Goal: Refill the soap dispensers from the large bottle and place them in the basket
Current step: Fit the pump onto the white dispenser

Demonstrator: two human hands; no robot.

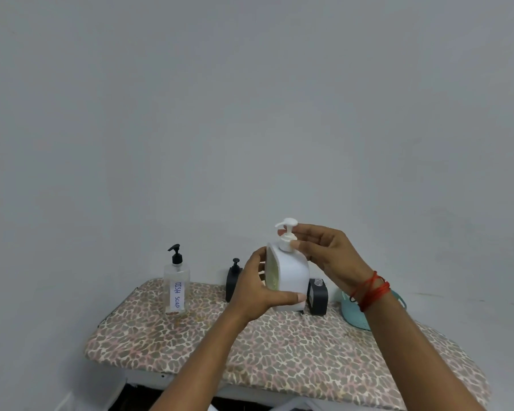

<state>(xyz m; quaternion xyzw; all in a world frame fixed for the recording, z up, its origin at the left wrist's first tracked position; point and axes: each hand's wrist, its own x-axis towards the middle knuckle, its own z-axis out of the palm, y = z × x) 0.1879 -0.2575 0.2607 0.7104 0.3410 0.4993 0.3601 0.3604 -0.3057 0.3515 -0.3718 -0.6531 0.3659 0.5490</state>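
Note:
A white soap dispenser (291, 277) with a white pump head (287, 232) stands near the back of the leopard-print table (250, 351). My left hand (257, 287) grips its body from the left, thumb across the lower front. My right hand (327, 253) pinches the pump collar with fingertips. A tall clear bottle (176, 287) labelled "DISH SOAP", with a black pump, stands at the left. Two dark dispensers stand behind: one (232, 280) partly hidden by my left hand, the other (318, 296) to the right with an open top. A teal basket (352, 312) sits behind my right wrist.
A plain grey wall rises directly behind the table. The table's front edge runs along the bottom, with dark space beneath it. Red thread (370, 290) is wound around my right wrist.

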